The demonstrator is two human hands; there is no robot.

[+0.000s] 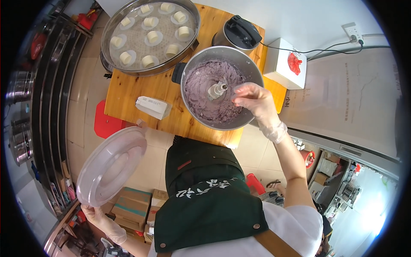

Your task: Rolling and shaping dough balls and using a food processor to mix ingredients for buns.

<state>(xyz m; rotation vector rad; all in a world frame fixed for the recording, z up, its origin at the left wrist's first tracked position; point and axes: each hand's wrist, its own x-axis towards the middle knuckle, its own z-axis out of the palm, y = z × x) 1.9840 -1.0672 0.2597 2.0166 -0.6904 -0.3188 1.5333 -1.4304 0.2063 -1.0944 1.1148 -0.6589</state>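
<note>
My left hand, in a clear glove, is closed on the rim of a round, see-through plastic lid. It holds the lid tilted, off the table's left front side. A metal mixing pot with a black handle sits on the table, holding purple paste spread around a central blade shaft. Over the pot's right side hangs my right hand, also gloved. Its fingers are curled into a pinch just right of the shaft; whatever they may hold is hidden.
The wooden table carries a round steamer tray with several white buns on paper discs. A small white carton lies left of the pot. Behind the pot stand a black-lidded appliance and a white box; a cable runs to the wall.
</note>
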